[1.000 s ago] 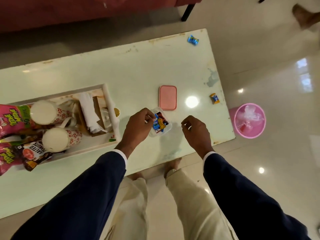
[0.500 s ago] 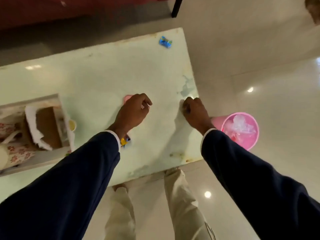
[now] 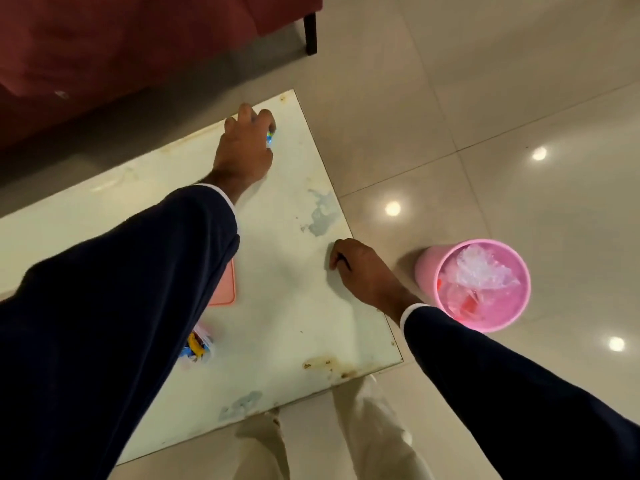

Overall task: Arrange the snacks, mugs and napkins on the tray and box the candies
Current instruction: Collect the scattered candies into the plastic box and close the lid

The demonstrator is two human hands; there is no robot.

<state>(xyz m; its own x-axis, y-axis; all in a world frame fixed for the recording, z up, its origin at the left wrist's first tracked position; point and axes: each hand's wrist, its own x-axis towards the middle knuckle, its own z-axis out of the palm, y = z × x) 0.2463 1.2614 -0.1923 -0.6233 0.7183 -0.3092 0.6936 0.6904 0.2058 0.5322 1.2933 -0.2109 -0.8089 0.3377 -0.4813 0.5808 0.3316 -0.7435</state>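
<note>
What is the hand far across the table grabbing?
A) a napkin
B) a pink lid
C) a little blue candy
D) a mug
C: the left hand has its fingers curled round a blue candy near the far corner of the table; the pink lid lies untouched nearer the person.

No text, label, brand or number can be read on anything in view.

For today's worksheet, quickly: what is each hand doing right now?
Left hand: fingers curled round the blue-wrapped candy at the table's far corner.
Right hand: curled at the table edge; whether it holds anything cannot be told.
</note>
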